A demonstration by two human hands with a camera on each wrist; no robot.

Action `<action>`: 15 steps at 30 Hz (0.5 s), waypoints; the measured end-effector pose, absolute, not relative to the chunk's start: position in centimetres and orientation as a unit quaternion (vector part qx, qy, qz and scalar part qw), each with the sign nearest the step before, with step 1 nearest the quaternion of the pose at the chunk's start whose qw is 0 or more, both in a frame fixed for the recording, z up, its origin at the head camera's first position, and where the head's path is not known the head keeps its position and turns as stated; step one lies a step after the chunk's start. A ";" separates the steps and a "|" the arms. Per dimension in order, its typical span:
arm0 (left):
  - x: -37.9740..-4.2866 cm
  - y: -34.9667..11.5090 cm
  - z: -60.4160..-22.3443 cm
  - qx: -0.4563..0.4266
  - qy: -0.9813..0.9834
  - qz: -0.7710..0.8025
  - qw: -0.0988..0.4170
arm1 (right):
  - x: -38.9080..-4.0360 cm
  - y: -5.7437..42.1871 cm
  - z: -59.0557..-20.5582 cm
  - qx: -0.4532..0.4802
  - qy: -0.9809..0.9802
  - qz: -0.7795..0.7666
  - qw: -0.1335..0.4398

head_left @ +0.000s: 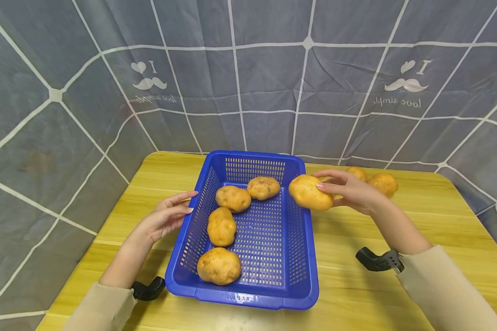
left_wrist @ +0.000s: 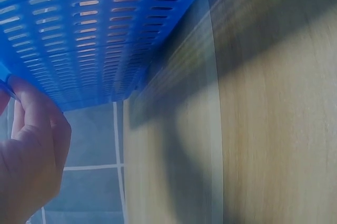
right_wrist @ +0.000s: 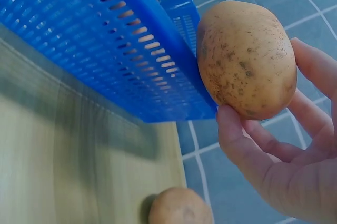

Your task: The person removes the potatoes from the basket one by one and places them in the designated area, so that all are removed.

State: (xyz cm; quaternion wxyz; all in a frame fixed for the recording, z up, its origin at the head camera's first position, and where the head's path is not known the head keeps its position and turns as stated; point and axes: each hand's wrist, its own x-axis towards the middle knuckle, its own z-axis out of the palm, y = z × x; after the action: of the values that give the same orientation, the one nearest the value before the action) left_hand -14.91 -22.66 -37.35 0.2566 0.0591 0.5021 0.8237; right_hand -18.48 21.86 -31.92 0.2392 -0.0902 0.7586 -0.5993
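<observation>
A blue plastic basket (head_left: 242, 299) with slotted walls stands on the wooden table, several potatoes (head_left: 221, 227) lying in it, mostly along its left side and far end. On its left rim my left hand (head_left: 165, 218) holds the edge between thumb and fingers; in the left wrist view this hand (left_wrist: 34, 145) is partly cut off by the frame. My right hand (head_left: 352, 191) grips another potato (head_left: 310, 192) above the basket's right rim. Dark specks mark that potato (right_wrist: 247, 58) in the right wrist view, with thumb and fingers around its near side.
Two more potatoes (head_left: 383, 184) lie on the table (head_left: 430, 230) to the right, behind my right hand. A grey curtain (head_left: 269, 92) with white lines hangs at the table's back and sides. Black wrist bands (head_left: 377, 259) sit at both sleeves.
</observation>
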 end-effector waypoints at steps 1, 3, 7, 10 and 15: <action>-14.9 -22.7 -37.3 0.060 0.501 0.824 0.258 | -18.4 22.1 -32.0 -0.090 0.760 -0.600 0.236; -15.0 -22.7 -37.3 0.061 0.501 0.824 0.259 | -18.3 22.4 -32.0 -0.091 0.762 -0.599 0.231; -15.0 -22.7 -37.3 0.058 0.502 0.823 0.260 | -18.1 23.1 -32.1 -0.092 0.767 -0.594 0.225; -15.0 -22.7 -37.3 0.056 0.502 0.823 0.260 | -18.0 23.7 -32.3 -0.093 0.770 -0.592 0.220; -14.9 -22.7 -37.2 0.053 0.499 0.825 0.261 | -17.7 24.7 -32.7 -0.087 0.768 -0.599 0.212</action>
State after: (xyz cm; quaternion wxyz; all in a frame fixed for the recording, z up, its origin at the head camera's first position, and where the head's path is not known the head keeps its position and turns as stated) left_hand -14.93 -22.66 -37.23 0.2615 0.0532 0.4989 0.8246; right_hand -17.68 24.73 -32.72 0.2123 -0.0865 0.7676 -0.5986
